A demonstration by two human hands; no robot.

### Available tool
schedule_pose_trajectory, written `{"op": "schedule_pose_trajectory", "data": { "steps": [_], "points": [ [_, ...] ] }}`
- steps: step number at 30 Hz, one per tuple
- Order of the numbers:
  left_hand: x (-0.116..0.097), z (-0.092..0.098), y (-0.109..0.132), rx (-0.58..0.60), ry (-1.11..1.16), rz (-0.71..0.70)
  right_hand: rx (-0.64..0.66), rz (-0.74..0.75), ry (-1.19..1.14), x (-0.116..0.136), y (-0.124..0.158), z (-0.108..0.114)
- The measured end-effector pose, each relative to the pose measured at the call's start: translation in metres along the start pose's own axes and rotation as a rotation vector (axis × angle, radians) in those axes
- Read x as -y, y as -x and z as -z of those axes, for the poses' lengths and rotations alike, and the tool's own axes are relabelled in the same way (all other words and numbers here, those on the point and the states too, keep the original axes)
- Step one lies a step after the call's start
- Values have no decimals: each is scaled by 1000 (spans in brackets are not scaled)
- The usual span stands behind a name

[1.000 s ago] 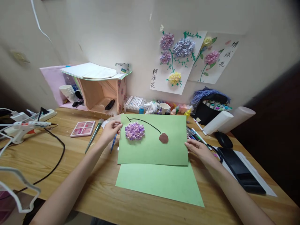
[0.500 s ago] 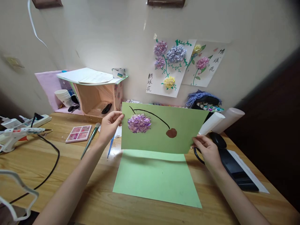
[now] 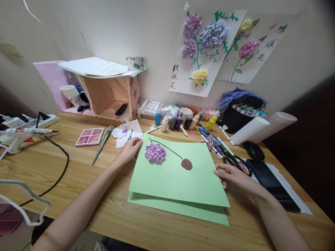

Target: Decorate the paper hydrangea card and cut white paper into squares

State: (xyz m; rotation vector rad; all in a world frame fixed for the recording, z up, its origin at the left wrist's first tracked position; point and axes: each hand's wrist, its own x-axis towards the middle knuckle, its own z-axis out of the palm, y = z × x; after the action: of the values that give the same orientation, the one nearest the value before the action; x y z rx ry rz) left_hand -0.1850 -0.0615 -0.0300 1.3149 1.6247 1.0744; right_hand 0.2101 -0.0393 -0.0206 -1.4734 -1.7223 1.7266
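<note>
Green sheet (image 3: 172, 179) has lowered between the hands (image 3: 133, 148) (image 3: 231, 175).

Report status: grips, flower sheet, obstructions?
Left grip at left edge, right grip at right edge. Flower sheet over another green sheet. Pens near its upper right corner.

From here, a wooden counter (image 3: 104, 205) spans the lower frame, bearing a pink case (image 3: 89, 137) and brush (image 3: 104, 142) at left, lower green sheet (image 3: 180, 208) mid-frame, mouse (image 3: 254, 150) right.

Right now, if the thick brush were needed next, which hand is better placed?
Probably the left hand: it holds the flowered green sheet near its upper left corner, close to the thick brush. The right hand is at the sheet's right edge, farther away.
</note>
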Motion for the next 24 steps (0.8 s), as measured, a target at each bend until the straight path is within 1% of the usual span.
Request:
{"op": "schedule_pose_trajectory", "data": {
  "steps": [2, 3, 4, 5, 6, 8, 9, 10, 11, 12, 13, 15, 16, 17, 18, 19, 20, 22, 24],
  "points": [
    [2, -1, 2, 0, -132, 6, 13, -37, 14, -5, -2, 1],
    [2, 0, 3, -14, -211, -5, -17, -48, 39, -8, -4, 1],
    [1, 0, 4, -30, -291, -17, -80, -46, 94, -10, -6, 1],
    [-1, 0, 5, -49, -365, -21, -177, -27, 183, -11, -7, 0],
    [-4, 0, 6, -75, -436, -22, -302, 13, 296, -12, -9, -2],
    [-10, -2, 11, -174, -569, -49, -546, 161, 527, -11, -11, -10],
    [-14, -5, 15, -241, -632, -99, -611, 254, 613, -9, -11, -16],
    [-18, -9, 21, -318, -691, -186, -603, 362, 649, -7, -12, -23],
    [-23, -15, 28, -347, -726, -305, -543, 478, 675, -5, -13, -31],
    [-27, -23, 35, -313, -726, -459, -466, 574, 711, -3, -14, -39],
    [-31, -32, 44, -217, -703, -640, -377, 646, 750, -1, -15, -46],
    [-38, -53, 60, 74, -665, -982, -221, 722, 813, 0, -17, -58],
    [-39, -63, 67, 252, -678, -1085, -167, 734, 842, -1, -17, -62],
    [-40, -72, 72, 400, -703, -1147, -123, 734, 867, -2, -17, -66],
    [-41, -80, 76, 489, -710, -1179, -91, 725, 888, -4, -17, -68],
    [-40, -86, 78, 546, -722, -1168, -69, 711, 904, -5, -17, -70],
    [-39, -91, 79, 568, -734, -1141, -54, 695, 916, -6, -16, -72],
    [-37, -97, 76, 544, -758, -1068, -45, 675, 923, -8, -16, -76],
    [-35, -101, 72, 477, -785, -1020, -53, 678, 917, -8, -16, -79]
  ]
}}
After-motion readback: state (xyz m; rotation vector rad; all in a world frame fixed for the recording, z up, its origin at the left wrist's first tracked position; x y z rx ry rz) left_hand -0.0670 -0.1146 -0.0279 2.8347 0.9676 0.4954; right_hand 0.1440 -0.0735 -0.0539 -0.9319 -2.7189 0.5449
